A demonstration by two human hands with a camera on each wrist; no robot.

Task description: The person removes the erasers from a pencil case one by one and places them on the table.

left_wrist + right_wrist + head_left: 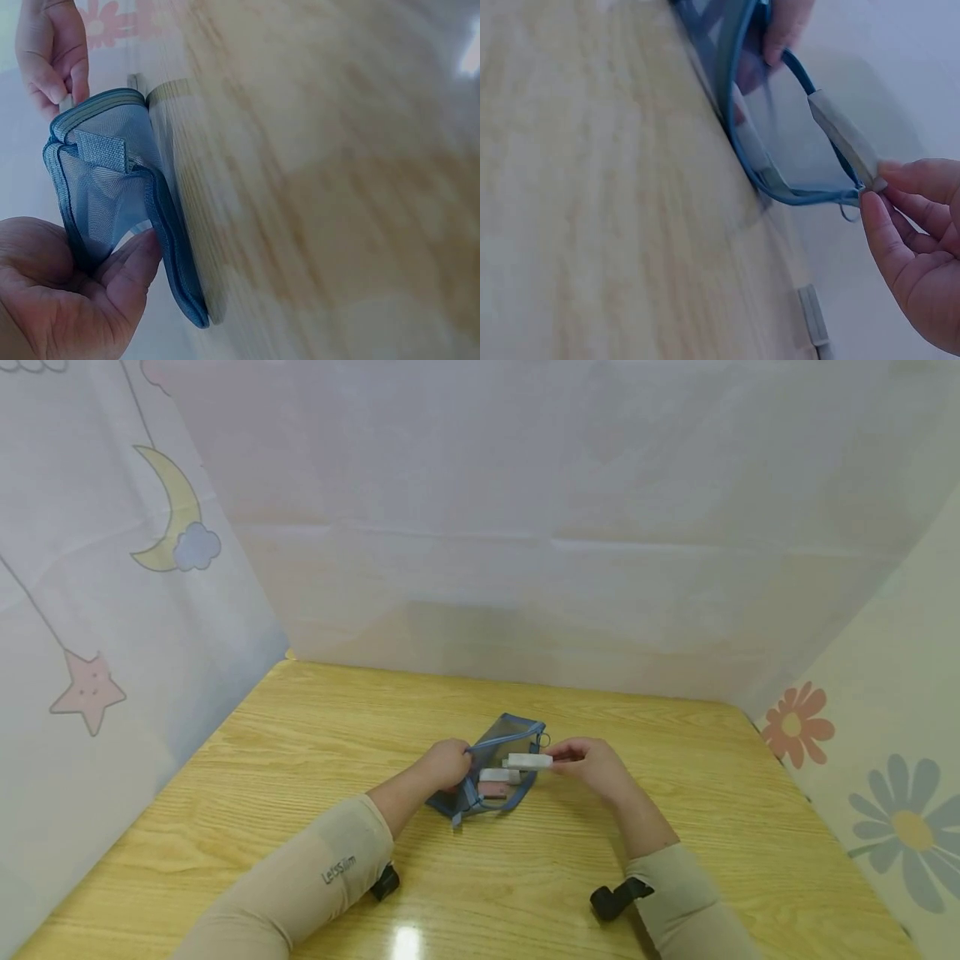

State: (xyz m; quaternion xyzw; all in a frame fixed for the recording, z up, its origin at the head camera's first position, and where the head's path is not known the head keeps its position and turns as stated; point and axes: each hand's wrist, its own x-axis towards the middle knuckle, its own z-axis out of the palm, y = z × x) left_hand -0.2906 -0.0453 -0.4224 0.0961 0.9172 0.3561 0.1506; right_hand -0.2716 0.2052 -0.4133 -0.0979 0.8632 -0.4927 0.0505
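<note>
A blue mesh zipper pouch [517,724] stands unzipped on the table, its opening turned toward the right hand. My left hand [447,763] pinches the pouch's left side; in the left wrist view its thumb and fingers close on the mesh [109,202]. Between thumb and fingertips, my right hand [592,767] holds one end of a small white rectangular block [530,762], whose other end reaches over the pouch's opening. A second white block [497,775] and a pink block [492,790] lie inside the pouch. What kind of blocks they are is unclear.
The wood-grain table [315,752] is bordered by hanging cloths, a pale one [525,610] behind and printed ones left and right. At the pouch's right corner hangs a small zipper ring [545,740]. Black wrist cameras [618,897] sit on both sleeves.
</note>
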